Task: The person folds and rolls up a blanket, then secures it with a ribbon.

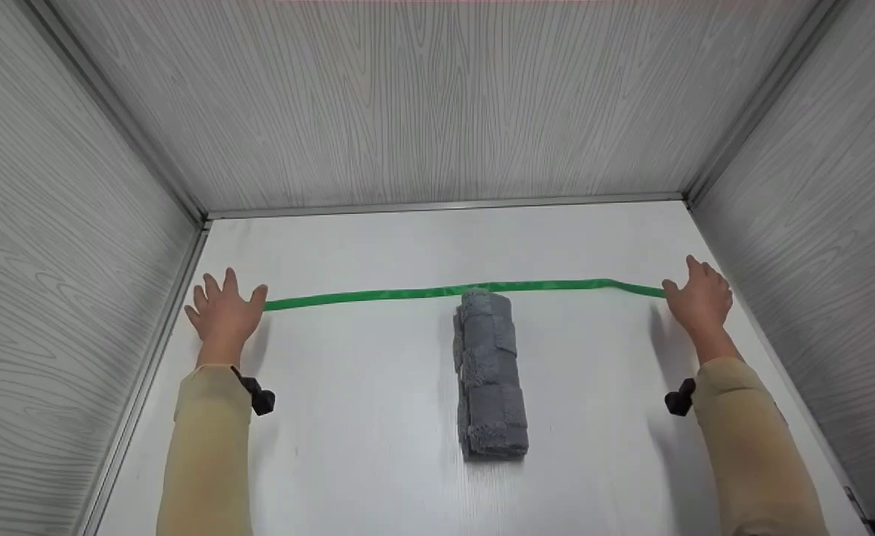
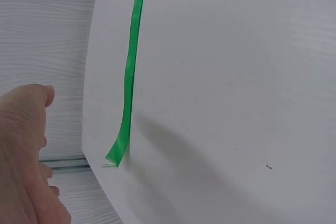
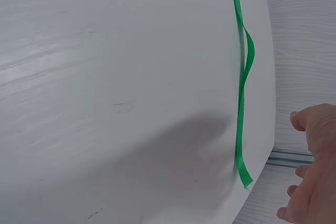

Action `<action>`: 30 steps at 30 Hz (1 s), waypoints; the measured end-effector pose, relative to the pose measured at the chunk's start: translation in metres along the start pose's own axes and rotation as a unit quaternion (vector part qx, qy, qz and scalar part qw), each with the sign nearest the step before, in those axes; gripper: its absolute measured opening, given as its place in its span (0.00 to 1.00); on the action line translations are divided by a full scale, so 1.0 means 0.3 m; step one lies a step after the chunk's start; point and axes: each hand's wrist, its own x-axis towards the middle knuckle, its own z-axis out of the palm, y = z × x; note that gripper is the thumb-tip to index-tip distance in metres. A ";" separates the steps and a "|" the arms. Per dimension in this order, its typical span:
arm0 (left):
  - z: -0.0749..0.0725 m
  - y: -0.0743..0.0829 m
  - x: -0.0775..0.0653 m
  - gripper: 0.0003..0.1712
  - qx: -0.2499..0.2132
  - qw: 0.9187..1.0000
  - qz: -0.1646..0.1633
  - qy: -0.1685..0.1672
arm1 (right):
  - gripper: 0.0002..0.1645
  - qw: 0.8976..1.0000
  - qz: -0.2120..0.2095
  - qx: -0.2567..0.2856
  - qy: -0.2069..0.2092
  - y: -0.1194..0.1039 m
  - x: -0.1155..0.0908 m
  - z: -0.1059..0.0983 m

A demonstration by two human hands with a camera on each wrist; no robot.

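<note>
A long green ribbon (image 1: 378, 295) stretches from side to side across the white tabletop. A rolled or folded grey towel (image 1: 491, 372) lies lengthwise toward the person, its far end right at the ribbon's middle. My left hand (image 1: 227, 311), fingers spread, is over the ribbon's left end; in the left wrist view that frayed ribbon end (image 2: 119, 150) lies free, apart from the hand (image 2: 23, 156). My right hand (image 1: 698, 298) hovers by the other end with fingers loosely extended. The right wrist view shows this ribbon end (image 3: 243, 174) loose, with a slight twist farther along.
Grey wood-grain panels enclose the table: a back wall (image 1: 437, 104), a left wall (image 1: 58, 246) and a right wall (image 1: 824, 246). A metal strip (image 1: 437, 205) runs along the table's back edge. Black devices (image 1: 261, 398) are strapped to both wrists over beige sleeves.
</note>
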 end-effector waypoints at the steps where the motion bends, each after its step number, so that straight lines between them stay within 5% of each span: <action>1: -0.005 0.011 0.001 0.50 -0.002 1.000 0.007 0.003 | 0.43 1.000 -0.007 0.002 0.006 -0.010 0.001 -0.003; 19: -0.033 0.215 -0.043 0.53 -0.067 0.991 0.110 0.026 | 0.45 0.993 -0.066 0.088 0.032 -0.212 -0.025 -0.031; 24: -0.019 0.284 -0.085 0.54 -0.092 0.988 0.123 -0.002 | 0.46 0.989 -0.091 0.113 0.012 -0.272 -0.055 -0.015; 30: 0.034 0.378 -0.145 0.55 -0.135 0.979 0.134 -0.077 | 0.49 0.981 -0.121 0.144 -0.053 -0.347 -0.097 0.015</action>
